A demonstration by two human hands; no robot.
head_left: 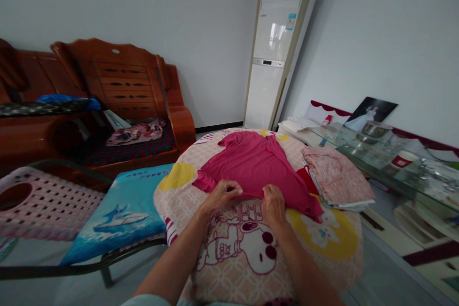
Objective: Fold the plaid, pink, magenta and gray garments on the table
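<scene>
Pink garment (247,165) lies spread on the cloth-covered worktop (240,289), its near edge pinched in both hands; left hand (224,193) and right hand (273,203) sit slightly apart (fingers curled, backs upward), forearms stretched forward, converging.

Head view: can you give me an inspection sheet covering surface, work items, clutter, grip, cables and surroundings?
Surface: patterned cloth with cartoon figures and yellow patches.
Work items: pink shirt, spread out, lightly creased.
Clutter: folded fabric to the shirt's right.
Grip: left hand and right hand pinch the shirt's near edge, apart from each other.
Cables: none certain.
Surroundings: wooden seat and blue cushion left; tall white unit behind; crowded glass shelf right.
</scene>
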